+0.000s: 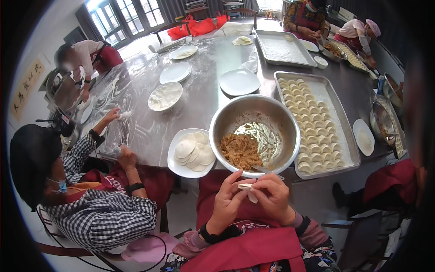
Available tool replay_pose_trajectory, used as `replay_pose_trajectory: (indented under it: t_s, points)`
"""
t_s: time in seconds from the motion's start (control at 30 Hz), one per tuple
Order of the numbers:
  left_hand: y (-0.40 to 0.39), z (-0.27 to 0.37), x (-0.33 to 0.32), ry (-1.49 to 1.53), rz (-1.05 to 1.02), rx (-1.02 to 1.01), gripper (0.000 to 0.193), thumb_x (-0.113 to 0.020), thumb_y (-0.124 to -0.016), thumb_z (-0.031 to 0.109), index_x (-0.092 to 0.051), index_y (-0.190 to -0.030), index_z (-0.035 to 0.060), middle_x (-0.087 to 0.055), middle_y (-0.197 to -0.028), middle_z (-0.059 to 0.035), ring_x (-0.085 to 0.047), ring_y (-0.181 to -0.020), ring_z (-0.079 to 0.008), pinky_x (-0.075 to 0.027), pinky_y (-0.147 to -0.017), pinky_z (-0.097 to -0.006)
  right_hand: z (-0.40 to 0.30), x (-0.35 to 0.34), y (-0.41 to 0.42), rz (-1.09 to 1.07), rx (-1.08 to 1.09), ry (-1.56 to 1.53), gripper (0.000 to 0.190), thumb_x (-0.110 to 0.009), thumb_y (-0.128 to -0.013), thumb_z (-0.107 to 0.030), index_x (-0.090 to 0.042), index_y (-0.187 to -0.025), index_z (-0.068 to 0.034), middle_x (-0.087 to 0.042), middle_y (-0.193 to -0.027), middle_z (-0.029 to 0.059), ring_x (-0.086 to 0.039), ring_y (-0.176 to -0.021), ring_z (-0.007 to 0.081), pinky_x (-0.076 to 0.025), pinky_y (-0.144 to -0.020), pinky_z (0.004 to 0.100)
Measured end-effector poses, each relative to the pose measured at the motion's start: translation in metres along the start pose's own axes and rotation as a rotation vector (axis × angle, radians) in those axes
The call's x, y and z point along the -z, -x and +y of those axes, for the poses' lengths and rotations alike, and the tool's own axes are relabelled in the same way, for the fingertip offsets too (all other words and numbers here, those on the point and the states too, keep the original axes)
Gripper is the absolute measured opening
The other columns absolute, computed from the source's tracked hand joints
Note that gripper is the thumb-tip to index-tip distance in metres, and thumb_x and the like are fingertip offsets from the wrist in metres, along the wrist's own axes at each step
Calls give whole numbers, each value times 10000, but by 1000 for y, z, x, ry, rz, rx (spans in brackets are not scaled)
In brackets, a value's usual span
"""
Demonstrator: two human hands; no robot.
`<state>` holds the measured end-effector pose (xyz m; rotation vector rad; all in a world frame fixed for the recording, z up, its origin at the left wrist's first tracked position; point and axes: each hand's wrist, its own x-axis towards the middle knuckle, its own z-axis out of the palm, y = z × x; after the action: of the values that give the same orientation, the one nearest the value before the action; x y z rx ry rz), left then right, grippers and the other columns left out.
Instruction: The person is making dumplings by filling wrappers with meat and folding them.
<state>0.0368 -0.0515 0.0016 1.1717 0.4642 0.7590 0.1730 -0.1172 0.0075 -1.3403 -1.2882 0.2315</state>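
Observation:
Above my lap, near the table's front edge, my left hand (230, 197) and my right hand (274, 194) pinch a folded dumpling wrapper (245, 186) between thumbs and fingertips. Whether filling lies inside the fold cannot be seen. Just beyond my fingers stands a steel mixing bowl (220, 142) with brown minced filling (240, 149) heaped at its near left. A metal utensil (263, 170) rests in the bowl, its handle over the near rim. Left of the bowl, round wrappers (190, 151) overlap on a white plate (172, 162). Rows of shaped dumplings (307, 129) fill the left of a metal tray (334, 102) to the right.
A bowl of flour (165, 96) and a white plate (240, 82) stand on the steel table (200, 98). At left, a person in a checked shirt (112, 214) works with floury hands. Farther back are a second tray (283, 47) and other people. A chair (360, 238) stands at right.

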Motion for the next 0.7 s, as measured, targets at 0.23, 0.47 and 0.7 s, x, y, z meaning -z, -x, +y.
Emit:
replay_pose_trajectory:
  t_s: [0.23, 0.47, 0.7]
  points:
    - [-1, -4, 5, -70, 42, 40, 325, -499, -921, -10, -514, -1246, -6, -623, -1132, -110, -576, -1022, -125, -457, -885, -248, 3, -8, 2, 23, -38, 2, 143, -726, -724, 16, -641, -836, -8, -597, -827, 100, -605, -706, 187, -481, -596, 273]
    - [0, -5, 5, -134, -37, -2, 319, -522, -897, -30, -550, -1213, -4, -625, -1098, -68, -576, -988, -104, -464, -856, -232, 4, -6, 1, 38, -24, 8, 151, -729, -717, 16, -631, -827, -19, -583, -842, 89, -575, -636, 139, -456, -538, 250]
    - [1, -8, 2, -14, 51, -3, 383, -500, -903, -46, -491, -1283, 2, -609, -1140, -98, -564, -1050, -123, -457, -892, -247, 1, -9, 0, 44, -109, -69, 171, -728, -701, 27, -636, -834, -28, -591, -871, 84, -572, -676, 153, -456, -578, 253]
